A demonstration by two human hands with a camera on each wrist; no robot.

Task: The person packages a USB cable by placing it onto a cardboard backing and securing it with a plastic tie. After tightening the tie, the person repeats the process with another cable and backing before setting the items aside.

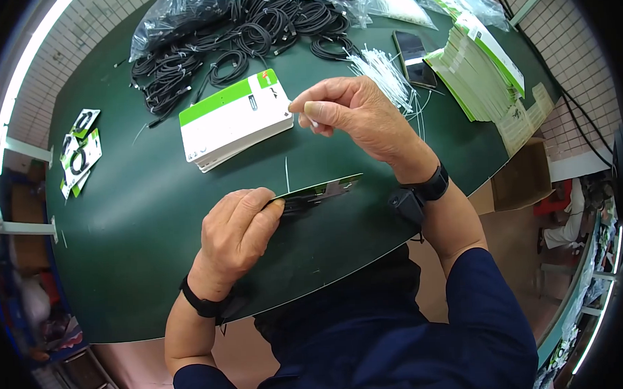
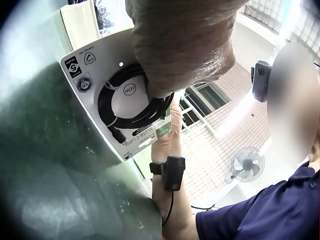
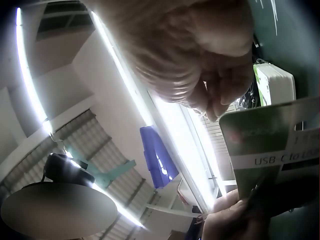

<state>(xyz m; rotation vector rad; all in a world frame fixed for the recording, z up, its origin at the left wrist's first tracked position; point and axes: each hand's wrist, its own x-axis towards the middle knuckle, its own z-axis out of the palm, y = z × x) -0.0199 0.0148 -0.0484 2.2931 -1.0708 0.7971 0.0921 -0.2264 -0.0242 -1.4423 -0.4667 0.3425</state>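
Observation:
My left hand (image 1: 236,229) grips one end of a card (image 2: 85,65), held tilted above the table. A coiled black cable (image 2: 105,102), tied at two spots, lies against its white side; the card's green printed side (image 3: 250,135) faces the right wrist camera. Beyond the card, to its upper right in the head view, my right hand (image 1: 357,116) has thumb and fingers drawn together around a small white piece (image 1: 314,123), mostly hidden. A thin white strand (image 1: 287,169) shows just behind the card's left end; whether it touches the card I cannot tell.
Stacked white-green cards (image 1: 235,128) lie ahead, with bundled black cables (image 1: 249,37) behind. White ties (image 1: 383,73), a phone (image 1: 413,58) and a green-edged card stack (image 1: 476,69) are at right; small packaged cards (image 1: 80,159) at left.

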